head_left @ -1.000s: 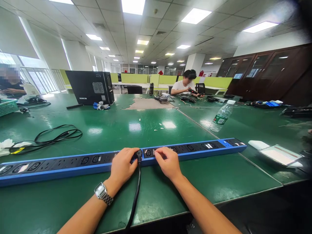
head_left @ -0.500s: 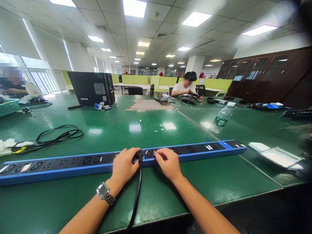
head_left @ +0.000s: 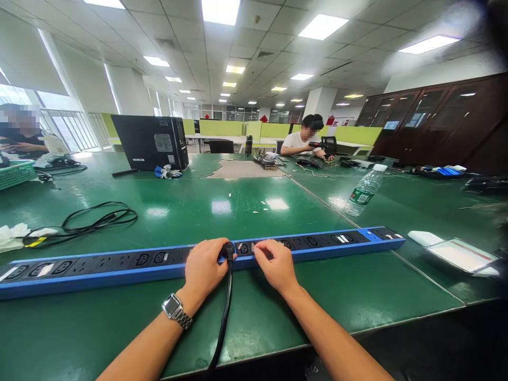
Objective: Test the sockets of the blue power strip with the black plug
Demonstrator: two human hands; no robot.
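A long blue power strip [head_left: 130, 276] with black sockets lies across the table in front of me. My left hand [head_left: 204, 264], a watch on its wrist, is closed over the strip's middle, right against a black plug [head_left: 229, 250]. From that plug, a thick black cable [head_left: 224, 323] runs down past the table's near edge. Just right of the plug, my right hand [head_left: 274, 262] pinches thumb and forefinger together at the strip's top face, close to a small pale label. Whatever lies between those fingertips is too small to make out.
A water bottle [head_left: 363, 193] and a white device with a screen [head_left: 460, 255] stand to the right. Coiled thin cable [head_left: 99, 225] lies left, a black computer case [head_left: 151, 143] farther back. A person [head_left: 304, 140] works across the table; another sits far left.
My hands hold nearly the same places on the power strip, the left one slightly shifted. The view has moved a little. Across the table, the person has raised the dark tool in their hand.
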